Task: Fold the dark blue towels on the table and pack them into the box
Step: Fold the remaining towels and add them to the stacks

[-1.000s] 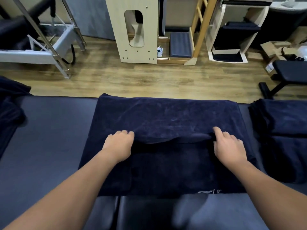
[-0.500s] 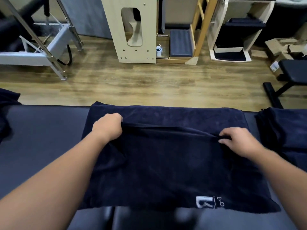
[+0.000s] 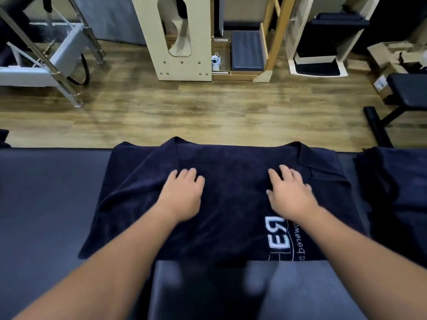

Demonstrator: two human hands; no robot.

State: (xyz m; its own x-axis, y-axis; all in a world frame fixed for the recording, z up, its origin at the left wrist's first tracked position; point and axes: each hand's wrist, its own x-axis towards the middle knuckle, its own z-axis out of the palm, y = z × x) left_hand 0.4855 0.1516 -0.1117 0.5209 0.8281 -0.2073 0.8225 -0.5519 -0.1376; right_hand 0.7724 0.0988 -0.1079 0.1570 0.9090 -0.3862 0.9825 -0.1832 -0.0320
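One dark blue towel [image 3: 231,204] folded on the table [image 3: 46,192], both hands flat on it.

The left hand [image 3: 182,195] and right hand [image 3: 290,195] press it, grip open with fingers spread, beside its white logo [image 3: 280,236]. A second towel pile [image 3: 397,192] lies just right; wooden floor [image 3: 208,112] lies beyond.

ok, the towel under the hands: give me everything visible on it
The towel is dark blue, soft plush cloth by its look, folded over into a wide rectangle and lying flat on the dark padded table. Its far corners are rumpled and peaked. White embroidered lettering shows near its near edge, reading reversed. The left hand and the right hand rest on top, fingers spread and flat. Another dark towel pile lies to its right.
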